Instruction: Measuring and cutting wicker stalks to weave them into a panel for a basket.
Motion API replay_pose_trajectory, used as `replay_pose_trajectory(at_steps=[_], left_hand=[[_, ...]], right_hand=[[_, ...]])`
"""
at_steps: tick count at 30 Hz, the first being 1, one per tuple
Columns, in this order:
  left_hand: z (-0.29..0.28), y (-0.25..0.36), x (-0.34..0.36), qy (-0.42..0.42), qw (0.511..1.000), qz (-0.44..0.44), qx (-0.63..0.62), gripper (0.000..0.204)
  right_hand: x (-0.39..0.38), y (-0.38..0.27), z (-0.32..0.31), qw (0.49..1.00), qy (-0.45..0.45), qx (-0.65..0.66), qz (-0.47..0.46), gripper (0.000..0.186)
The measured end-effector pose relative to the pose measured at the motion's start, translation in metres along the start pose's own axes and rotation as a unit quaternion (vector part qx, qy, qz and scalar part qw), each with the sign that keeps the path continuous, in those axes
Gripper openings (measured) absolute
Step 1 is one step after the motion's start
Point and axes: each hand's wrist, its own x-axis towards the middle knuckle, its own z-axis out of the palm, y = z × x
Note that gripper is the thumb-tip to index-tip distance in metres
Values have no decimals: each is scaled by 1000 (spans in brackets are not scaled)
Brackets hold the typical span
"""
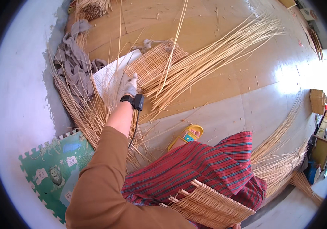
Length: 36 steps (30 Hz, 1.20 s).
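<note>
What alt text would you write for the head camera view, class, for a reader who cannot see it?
A person's gloved left hand reaches to loose wicker rods fanned over a flat woven panel on a wooden floor. A half-woven basket rests on their red striped lap.

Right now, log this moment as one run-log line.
left hand: gloved, reaching into pale straw-coloured wicker rods | flat woven wicker panel: beside hand | half-woven wicker basket: on lap | right hand: unseen
</note>
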Motion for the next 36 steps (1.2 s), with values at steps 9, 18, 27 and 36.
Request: replay_pose_trajectory(at_steps=[9, 18, 27, 36], left_hand=[[-82, 33, -70, -92, 950, 158, -253, 51], [-175, -98, -237, -241, 926, 26, -290, 50], [-184, -130, -208, -154, 826, -35, -542, 71], [-223, -71, -157, -318, 883, -97, -333, 54]], right_hand=[[16, -2, -4, 1000, 12, 2, -27, 45], [38, 10, 2, 997, 50, 25, -53, 43], [27, 35, 0, 992, 69, 76, -73, 32], [22, 83, -12, 973, -83, 98, -193, 27]])
